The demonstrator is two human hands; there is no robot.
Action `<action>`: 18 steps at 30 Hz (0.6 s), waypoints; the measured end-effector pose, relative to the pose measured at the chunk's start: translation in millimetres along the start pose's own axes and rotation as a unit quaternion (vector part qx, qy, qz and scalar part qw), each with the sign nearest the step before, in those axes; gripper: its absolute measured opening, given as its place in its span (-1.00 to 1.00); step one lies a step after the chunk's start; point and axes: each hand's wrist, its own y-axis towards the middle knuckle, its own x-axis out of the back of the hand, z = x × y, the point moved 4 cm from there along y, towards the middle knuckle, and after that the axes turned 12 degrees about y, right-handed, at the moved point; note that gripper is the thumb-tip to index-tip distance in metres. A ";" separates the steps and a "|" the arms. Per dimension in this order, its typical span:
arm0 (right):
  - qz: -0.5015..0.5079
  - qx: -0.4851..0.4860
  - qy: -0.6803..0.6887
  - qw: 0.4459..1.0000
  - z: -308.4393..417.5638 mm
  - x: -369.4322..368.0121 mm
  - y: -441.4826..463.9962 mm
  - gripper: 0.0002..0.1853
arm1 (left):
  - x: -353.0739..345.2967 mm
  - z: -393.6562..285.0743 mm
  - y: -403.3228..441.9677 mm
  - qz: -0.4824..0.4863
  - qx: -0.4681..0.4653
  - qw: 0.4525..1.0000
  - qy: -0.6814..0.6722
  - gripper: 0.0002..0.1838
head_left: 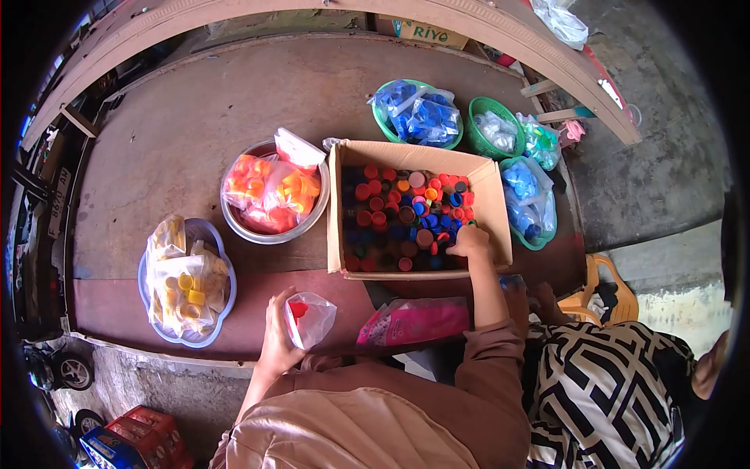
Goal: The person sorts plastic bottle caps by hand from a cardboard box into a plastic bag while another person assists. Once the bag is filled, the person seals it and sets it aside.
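Note:
My left hand (278,336) is closed round a clear plastic bag (316,327) near the table's front edge, and something red shows inside the bag. Inside the cardboard box (490,187), my right hand (471,242) reaches down at the right front among loose bottle caps (377,205). Its fingers are bent together at the caps, and what they hold is hidden. Red, blue, orange and dark brown caps lie scattered over the box floor. A pink plastic packet (418,322) lies between my arms, in front of the box.
A metal bowl (275,236) with bagged orange and red caps stands left of the box. Farther left is a pale blue basin (221,309) with bagged yellow caps. Green baskets (488,105) stand behind and right. Another person in a patterned garment (605,383) sits at right.

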 end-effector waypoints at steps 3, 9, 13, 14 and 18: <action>-0.094 0.014 0.087 0.992 1.9 20.6 -11.5 -0.49 | 1.9 0.2 -1.4 -0.002 -0.006 1.000 0.015 -0.09; -0.189 0.342 0.559 0.732 87.8 76.7 -119.5 -0.71 | -5.5 3.4 1.0 0.014 -0.008 1.000 0.012 -0.08; 0.007 0.505 0.561 0.656 160.6 75.4 -181.4 -0.59 | -5.4 -5.7 6.0 0.023 -0.015 0.999 0.025 -0.09; -0.017 0.570 0.508 0.646 175.6 69.0 -191.6 -0.56 | -5.1 -7.0 6.8 0.020 -0.020 0.999 0.016 -0.09; 0.095 0.559 0.514 0.643 194.9 65.8 -196.7 -0.41 | -2.4 -7.5 8.7 0.010 -0.015 1.000 0.000 -0.07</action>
